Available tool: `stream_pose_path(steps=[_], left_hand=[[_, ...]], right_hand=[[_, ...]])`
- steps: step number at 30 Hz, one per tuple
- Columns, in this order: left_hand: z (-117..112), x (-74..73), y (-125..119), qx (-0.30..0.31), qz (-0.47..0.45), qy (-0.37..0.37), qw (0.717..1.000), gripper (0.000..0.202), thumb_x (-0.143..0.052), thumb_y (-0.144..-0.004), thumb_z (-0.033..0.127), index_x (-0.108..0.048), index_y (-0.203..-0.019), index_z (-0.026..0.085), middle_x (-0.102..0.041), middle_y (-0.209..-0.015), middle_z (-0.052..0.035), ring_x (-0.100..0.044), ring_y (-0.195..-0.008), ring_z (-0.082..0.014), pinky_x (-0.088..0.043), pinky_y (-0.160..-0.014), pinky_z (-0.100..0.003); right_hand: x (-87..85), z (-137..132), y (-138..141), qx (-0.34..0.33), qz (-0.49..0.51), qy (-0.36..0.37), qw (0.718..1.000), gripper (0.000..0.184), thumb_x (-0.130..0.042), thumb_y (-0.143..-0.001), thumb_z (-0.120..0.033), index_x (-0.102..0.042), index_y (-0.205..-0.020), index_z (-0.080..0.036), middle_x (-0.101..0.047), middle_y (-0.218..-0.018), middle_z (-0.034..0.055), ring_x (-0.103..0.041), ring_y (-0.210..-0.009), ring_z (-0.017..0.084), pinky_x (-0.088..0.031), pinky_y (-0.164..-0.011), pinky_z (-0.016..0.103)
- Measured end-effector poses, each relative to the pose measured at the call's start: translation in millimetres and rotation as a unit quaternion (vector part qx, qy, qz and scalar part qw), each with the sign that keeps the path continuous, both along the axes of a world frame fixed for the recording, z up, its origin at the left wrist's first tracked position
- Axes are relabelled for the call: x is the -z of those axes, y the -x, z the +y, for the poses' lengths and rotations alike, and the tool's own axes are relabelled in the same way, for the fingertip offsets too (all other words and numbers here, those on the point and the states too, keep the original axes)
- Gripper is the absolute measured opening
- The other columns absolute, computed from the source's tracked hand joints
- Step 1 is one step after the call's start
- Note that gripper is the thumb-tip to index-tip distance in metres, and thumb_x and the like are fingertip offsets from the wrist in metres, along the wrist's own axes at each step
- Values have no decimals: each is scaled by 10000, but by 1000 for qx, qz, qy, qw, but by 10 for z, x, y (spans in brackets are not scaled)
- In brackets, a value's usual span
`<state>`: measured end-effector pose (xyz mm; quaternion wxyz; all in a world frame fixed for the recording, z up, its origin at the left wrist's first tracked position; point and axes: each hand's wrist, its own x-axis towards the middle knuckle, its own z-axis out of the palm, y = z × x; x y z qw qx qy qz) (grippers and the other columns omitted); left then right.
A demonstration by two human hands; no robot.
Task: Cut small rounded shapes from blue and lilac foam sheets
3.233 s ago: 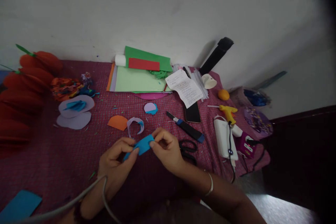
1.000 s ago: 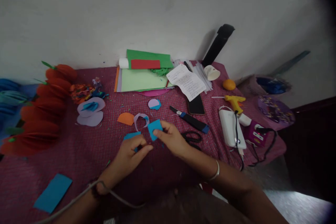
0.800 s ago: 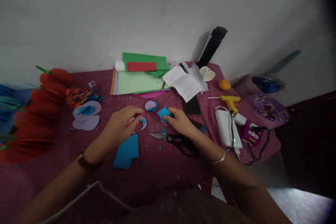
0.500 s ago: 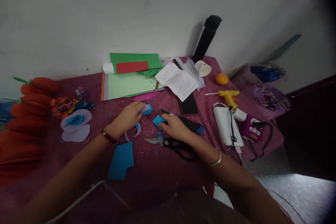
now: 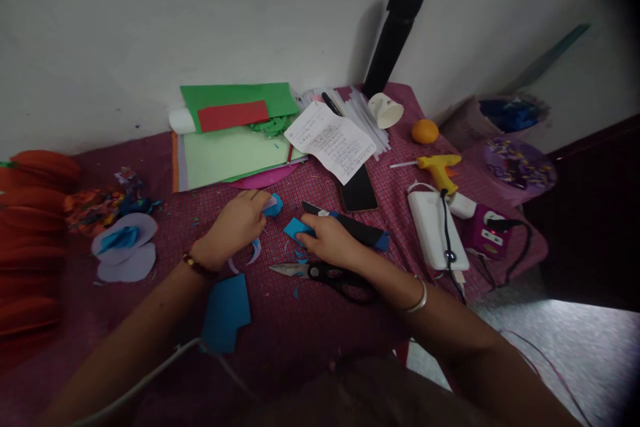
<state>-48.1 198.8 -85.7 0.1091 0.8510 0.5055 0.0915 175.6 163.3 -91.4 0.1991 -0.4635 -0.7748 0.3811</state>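
Observation:
My left hand (image 5: 239, 221) is closed on a small blue and lilac paper piece (image 5: 273, 205), which sticks out past the fingertips. Between the thumb and fingers of my right hand (image 5: 327, 238) is a small blue paper piece (image 5: 295, 228). Black-handled scissors (image 5: 320, 272) lie on the cloth just below that hand, among tiny blue scraps. Behind it rests a dark, blue-ended tool (image 5: 363, 230), partly hidden. A curled lilac strip (image 5: 255, 251) lies under my left hand, and a notched blue sheet (image 5: 226, 313) is nearer to me.
Lilac paper circles (image 5: 127, 260) and crumpled scraps (image 5: 93, 208) lie at left beside orange paper pumpkins (image 5: 30, 247). Coloured sheets (image 5: 225, 157), a written note (image 5: 333, 140) and a phone (image 5: 359, 188) are behind. A yellow glue gun (image 5: 440, 170), white power bank (image 5: 436, 230) and purple socket box (image 5: 483, 237) stand right.
The camera view has shifted, so the table's contents appear displaced. Both hands keep hold of their paper pieces, with only slight movement against the table.

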Motion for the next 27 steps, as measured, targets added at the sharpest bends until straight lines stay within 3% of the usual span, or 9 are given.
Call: stream_pose_path(steps=[7,9,12,14,17,23,27], left_hand=[[44,36,133,-43,-102,53,992,286,-615,-781,246,-639,-1059,185,-709,-1005,-84,-664,-877,-222,-514,-807,-353],[23,-36,117,-48,-140,61,987,268,-624,-788,291,-662,-1033,188,-715,-1001,-87,-666,-883,-231,-512,-812,-365],[-103,-234,13,-66,-185,18,980,197,-595,-816,301,-689,-962,207,-719,-1018,-86,-650,-954,-251,-487,-870,-389],[-255,-374,-85,-86,-240,37,966,175,-580,-835,318,-690,-925,217,-730,-957,-64,-659,-904,-233,-498,-833,-361],[-525,-501,-220,-96,-293,114,944,189,-590,-831,335,-686,-938,211,-735,-861,-41,-664,-773,-199,-506,-708,-307],[-901,-422,-329,-134,-316,90,935,109,-605,-811,273,-676,-851,201,-693,-771,-15,-628,-710,-173,-477,-667,-281],[-992,-357,-373,-168,-415,154,881,97,-618,-796,275,-631,-762,185,-646,-721,-4,-595,-688,-164,-469,-660,-279]], right_hand=[[-3,4,8,15,28,22,999,230,-584,-820,-166,-436,-645,-188,-422,-575,-56,-396,-552,95,-243,-532,242],[0,9,9,22,93,104,990,200,-573,-828,-162,-460,-666,-185,-466,-588,-53,-450,-545,91,-306,-519,217],[2,15,5,7,222,267,938,92,-559,-856,-195,-522,-774,-175,-570,-665,-37,-541,-531,88,-422,-510,205],[-7,8,0,-10,279,311,908,80,-577,-858,-235,-539,-836,-168,-597,-697,-32,-571,-528,84,-469,-514,209],[-43,-27,-3,-33,328,303,894,160,-623,-841,-298,-538,-862,-164,-584,-696,-44,-590,-527,77,-494,-517,204],[-116,-148,20,-73,359,301,880,310,-704,-793,-321,-499,-978,-181,-608,-708,-56,-620,-577,83,-507,-558,206],[-116,-208,41,-116,367,315,867,400,-711,-789,-352,-467,-1060,-189,-611,-771,-41,-625,-625,93,-530,-616,240]])
